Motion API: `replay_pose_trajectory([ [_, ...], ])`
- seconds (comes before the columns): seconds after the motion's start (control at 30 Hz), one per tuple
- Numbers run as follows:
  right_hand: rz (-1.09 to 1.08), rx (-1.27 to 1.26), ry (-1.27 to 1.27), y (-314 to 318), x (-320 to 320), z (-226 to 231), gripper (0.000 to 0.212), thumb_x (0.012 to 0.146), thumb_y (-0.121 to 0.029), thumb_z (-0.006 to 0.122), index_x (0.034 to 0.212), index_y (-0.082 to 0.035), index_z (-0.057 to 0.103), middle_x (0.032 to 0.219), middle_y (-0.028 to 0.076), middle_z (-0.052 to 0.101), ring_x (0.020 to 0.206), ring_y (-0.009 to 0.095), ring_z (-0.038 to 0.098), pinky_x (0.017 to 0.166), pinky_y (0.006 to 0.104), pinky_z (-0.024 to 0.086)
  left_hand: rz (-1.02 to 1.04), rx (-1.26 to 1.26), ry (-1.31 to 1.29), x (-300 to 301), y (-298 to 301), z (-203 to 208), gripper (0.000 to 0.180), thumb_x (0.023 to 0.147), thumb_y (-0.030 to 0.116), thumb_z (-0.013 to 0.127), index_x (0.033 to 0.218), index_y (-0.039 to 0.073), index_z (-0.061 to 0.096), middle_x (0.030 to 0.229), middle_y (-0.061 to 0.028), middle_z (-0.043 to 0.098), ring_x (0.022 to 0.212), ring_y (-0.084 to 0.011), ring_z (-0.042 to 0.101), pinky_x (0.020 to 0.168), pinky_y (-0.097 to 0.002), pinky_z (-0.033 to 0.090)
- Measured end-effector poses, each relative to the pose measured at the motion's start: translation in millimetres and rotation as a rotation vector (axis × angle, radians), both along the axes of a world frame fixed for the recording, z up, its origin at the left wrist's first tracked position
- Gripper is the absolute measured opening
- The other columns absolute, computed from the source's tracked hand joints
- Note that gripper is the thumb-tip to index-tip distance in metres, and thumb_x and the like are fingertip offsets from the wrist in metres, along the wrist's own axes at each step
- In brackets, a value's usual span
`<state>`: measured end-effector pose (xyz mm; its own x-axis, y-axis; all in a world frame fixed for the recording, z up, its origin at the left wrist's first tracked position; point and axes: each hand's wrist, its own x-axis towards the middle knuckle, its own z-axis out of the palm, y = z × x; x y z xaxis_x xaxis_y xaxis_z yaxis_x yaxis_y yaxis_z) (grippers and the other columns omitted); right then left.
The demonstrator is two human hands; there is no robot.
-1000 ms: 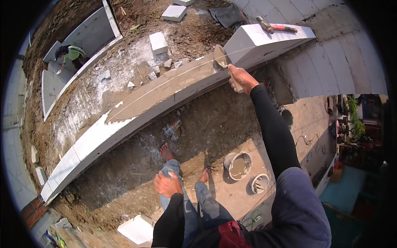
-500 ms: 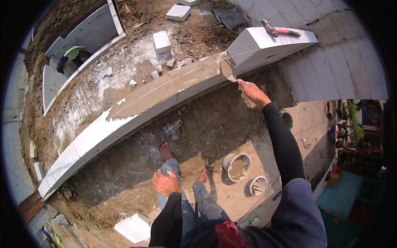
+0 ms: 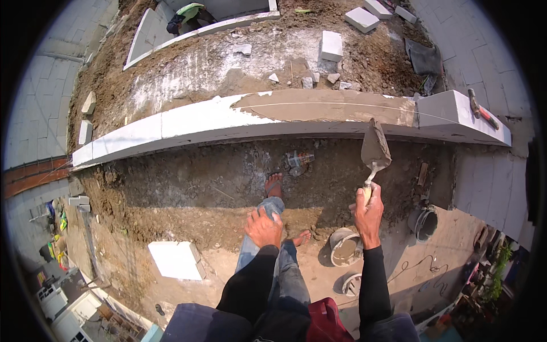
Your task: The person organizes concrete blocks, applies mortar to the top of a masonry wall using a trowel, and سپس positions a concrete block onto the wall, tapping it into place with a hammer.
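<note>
In my right hand [image 3: 369,215] is a pointed trowel [image 3: 376,147], held by its wooden handle. Its blade is smeared with mortar and points away from me, just on my side of a low white block wall [image 3: 188,124]. A bed of wet grey mortar [image 3: 325,106] covers part of the wall top, with a thin string line running over it. My left hand [image 3: 264,228] rests on my left knee, fingers spread, with nothing in it. At the right end a white block [image 3: 447,108] stands higher than the mortar.
A hammer [image 3: 482,112] lies on the wall's right end. Near my feet stand a mortar bucket [image 3: 345,251] and a smaller pail [image 3: 352,285]. Loose white blocks [image 3: 331,47] lie beyond the wall, one block [image 3: 176,260] behind me. Another person [image 3: 189,14] bends over at the far left.
My right hand has drawn the trowel off the mortar by the end block, back toward me. The view has turned right; my left hand stays on the knee.
</note>
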<state>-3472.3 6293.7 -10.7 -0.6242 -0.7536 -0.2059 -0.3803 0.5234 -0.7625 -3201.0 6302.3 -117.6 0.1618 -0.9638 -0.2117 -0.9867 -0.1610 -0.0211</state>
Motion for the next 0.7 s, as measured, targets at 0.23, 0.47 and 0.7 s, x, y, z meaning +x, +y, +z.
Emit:
replay_pose_trajectory([
  [0.23, 0.35, -0.059, 0.123, -70, 144, -45, 0.038, 0.1, -0.026, 0.062, 0.124, 0.003, 0.059, 0.09, 0.027, 0.071, 0.078, 0.048, 0.069, 0.068, 0.0525, 0.054, 0.108, 0.009, 0.058, 17, 13, 1, 0.044, 0.084, 0.038, 0.073, 0.119, 0.011, 0.07, 0.116, -0.0113, 0.067, 0.11, -0.0332, 0.063, 0.096, -0.0516, 0.048],
  [0.47, 0.362, -0.006, 0.294, -155, 197, -134, 0.05, 0.102, -0.021, 0.062, 0.138, -0.001, 0.035, 0.105, 0.028, 0.06, 0.076, 0.05, 0.066, 0.062, 0.0563, 0.054, 0.188, 0.038, 0.057, 15, 31, -1, 0.043, 0.084, 0.038, 0.073, 0.118, 0.011, 0.071, 0.115, -0.0092, 0.067, 0.109, -0.0319, 0.063, 0.094, -0.0491, 0.05],
  [0.7, 0.57, 0.186, 0.145, -50, 197, -146, 0.042, 0.103, -0.022, 0.059, 0.138, -0.003, 0.045, 0.104, 0.028, 0.067, 0.088, 0.052, 0.067, 0.072, 0.0584, 0.054, 0.303, 0.06, 0.083, 42, 33, -4, 0.044, 0.084, 0.038, 0.071, 0.118, 0.01, 0.072, 0.118, -0.0098, 0.068, 0.11, -0.0327, 0.064, 0.091, -0.0503, 0.052],
])
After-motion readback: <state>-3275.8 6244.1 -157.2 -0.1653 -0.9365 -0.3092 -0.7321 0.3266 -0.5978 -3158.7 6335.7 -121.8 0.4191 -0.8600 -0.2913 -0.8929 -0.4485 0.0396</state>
